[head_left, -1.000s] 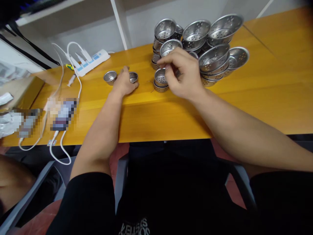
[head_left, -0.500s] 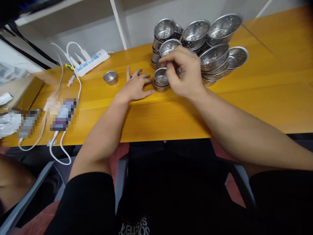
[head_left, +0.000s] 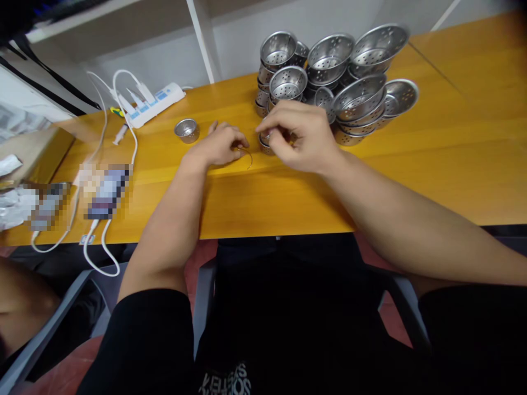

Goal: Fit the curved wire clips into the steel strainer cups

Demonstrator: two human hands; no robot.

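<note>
My left hand (head_left: 220, 144) is closed near the tabletop, its fingers drawn together on a thin, dark, curved wire (head_left: 250, 157) that sticks out to the right. To its right, my right hand (head_left: 302, 134) hovers with thumb and forefinger bent towards each other; whether anything small is between them I cannot make out. Below those fingers, a small perforated metal cup (head_left: 264, 147) is mostly hidden. Behind the right hand stands a stack topped by a perforated metal cup (head_left: 288, 83). A lone small metal cup (head_left: 186, 130) sits left of my left hand.
Stacked perforated metal bowls (head_left: 360, 99) stand at the back right of the wooden table (head_left: 280, 203). A white power strip (head_left: 156, 104) lies at the back left. Cabled phones (head_left: 107, 192) and a cardboard box (head_left: 45, 156) are on the left.
My left hand has gone from spread fingers to a closed grip, and the thin wire now shows at its fingertips. My right hand has come down and slightly left, over the small cup.
</note>
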